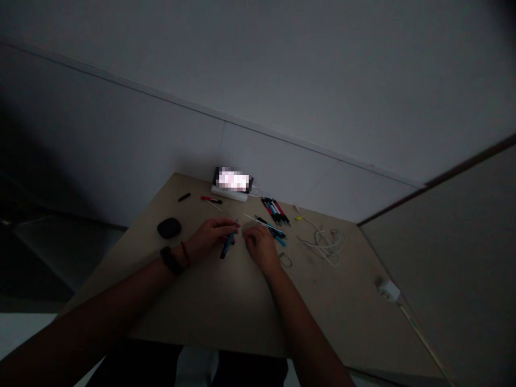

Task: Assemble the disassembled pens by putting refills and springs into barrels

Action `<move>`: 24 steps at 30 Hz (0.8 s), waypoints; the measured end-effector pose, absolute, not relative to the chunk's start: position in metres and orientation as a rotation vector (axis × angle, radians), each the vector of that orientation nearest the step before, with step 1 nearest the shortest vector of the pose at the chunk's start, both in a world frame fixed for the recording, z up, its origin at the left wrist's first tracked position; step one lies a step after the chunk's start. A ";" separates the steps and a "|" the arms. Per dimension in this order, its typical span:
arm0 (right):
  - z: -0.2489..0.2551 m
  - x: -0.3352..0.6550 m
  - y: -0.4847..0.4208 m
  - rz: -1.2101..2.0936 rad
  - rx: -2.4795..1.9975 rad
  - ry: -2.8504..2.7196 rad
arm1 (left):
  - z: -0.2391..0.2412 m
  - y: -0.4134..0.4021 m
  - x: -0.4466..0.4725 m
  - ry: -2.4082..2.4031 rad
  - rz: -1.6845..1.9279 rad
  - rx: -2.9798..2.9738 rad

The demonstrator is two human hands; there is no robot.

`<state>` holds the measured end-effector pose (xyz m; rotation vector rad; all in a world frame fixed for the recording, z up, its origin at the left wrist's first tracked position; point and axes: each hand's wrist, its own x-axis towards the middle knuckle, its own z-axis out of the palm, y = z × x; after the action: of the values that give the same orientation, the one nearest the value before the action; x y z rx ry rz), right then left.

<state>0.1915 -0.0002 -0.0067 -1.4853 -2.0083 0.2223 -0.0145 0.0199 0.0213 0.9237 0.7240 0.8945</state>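
My left hand (213,235) is closed on a blue pen with black ends (228,244), held at a slant above the table. Close by on the right, my right hand (260,244) rests low over the tabletop with its fingers curled; whatever they may hold is hidden. Just beyond that hand lie several loose pen parts, among them a blue barrel (279,238) and a thin white refill (250,217). Farther back, a row of red, blue and black pens (275,210) lies side by side.
At the back, a lit phone (233,179) leans on a white block (229,194). A red-and-black pen (212,200), a small black piece (184,197) and a rounded black case (169,228) lie left. Coiled white cable (326,244) lies right; a white plug (389,290) sits near the right edge.
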 end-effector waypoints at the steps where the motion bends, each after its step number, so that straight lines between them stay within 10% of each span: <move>1: -0.005 0.190 -0.001 0.244 -1.461 -1.975 | 0.021 0.018 -0.013 0.708 0.884 0.921; 24: 0.014 0.171 -0.007 1.059 -1.408 -1.259 | 0.018 0.011 -0.005 0.931 1.014 1.530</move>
<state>0.1715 -0.0070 0.0136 -1.4076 -1.2590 1.0588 -0.0052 0.0106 0.0185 1.5296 0.9312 1.0141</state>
